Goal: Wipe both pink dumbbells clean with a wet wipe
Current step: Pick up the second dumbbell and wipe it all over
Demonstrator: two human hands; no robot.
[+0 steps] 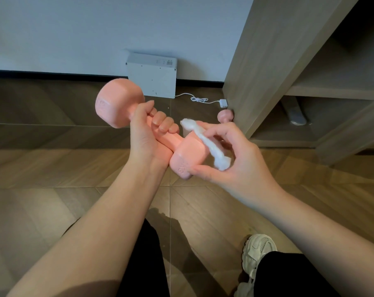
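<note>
The left hand (148, 127) was closed around the handle of 1 pink dumbbell (117, 101), held in the air with its far head up and left of that hand. Beyond the left knuckles stood a white box (151, 76). The dumbbell's near head lay between the 2 hands, a twisted wet wipe (207, 144) draped across it. The right hand (235, 159) curled over the wipe, fingers pressing it to the head. Just past the right fingertips, the second dumbbell (225, 115) sat beside a wooden shelf unit (267, 61).
</note>
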